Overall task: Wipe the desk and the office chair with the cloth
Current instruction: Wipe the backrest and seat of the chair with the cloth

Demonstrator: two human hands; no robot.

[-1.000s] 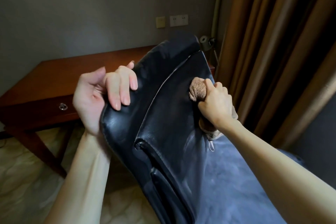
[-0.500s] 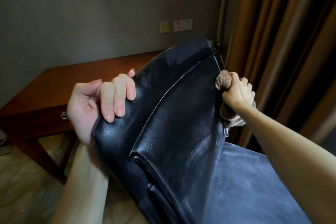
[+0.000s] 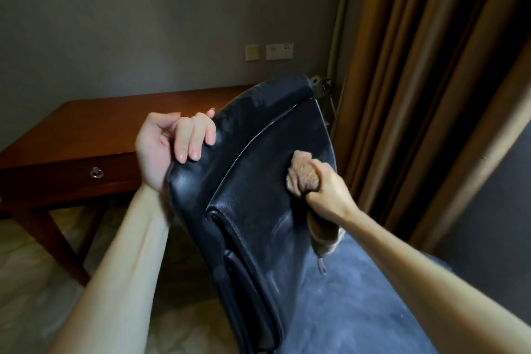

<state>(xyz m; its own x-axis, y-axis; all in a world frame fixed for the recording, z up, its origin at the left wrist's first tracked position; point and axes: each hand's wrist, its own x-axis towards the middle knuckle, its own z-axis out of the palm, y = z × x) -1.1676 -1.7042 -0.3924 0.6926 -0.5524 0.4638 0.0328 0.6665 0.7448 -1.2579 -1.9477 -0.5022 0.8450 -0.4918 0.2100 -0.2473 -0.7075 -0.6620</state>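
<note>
The black leather back of the office chair [image 3: 253, 187] fills the middle of the head view, tilted toward me. My left hand [image 3: 172, 149] grips its left edge, fingers curled over the leather. My right hand [image 3: 327, 190] is fisted around a bunched tan cloth [image 3: 301, 175], pressing it against the right part of the chair back. A loose end of the cloth hangs below my wrist. The dark wooden desk [image 3: 100, 129] stands behind the chair on the left, against the grey wall.
Brown curtains [image 3: 416, 95] hang close on the right of the chair. The desk has a drawer with a ring pull [image 3: 96, 172] and slanted legs. Wall sockets [image 3: 278, 51] sit above the desk. A blue-grey surface [image 3: 359, 304] lies below my right arm.
My right hand with the cloth swung out to the chair back's right edge and has come back inward onto the leather panel. My left hand keeps its grip on the left edge.
</note>
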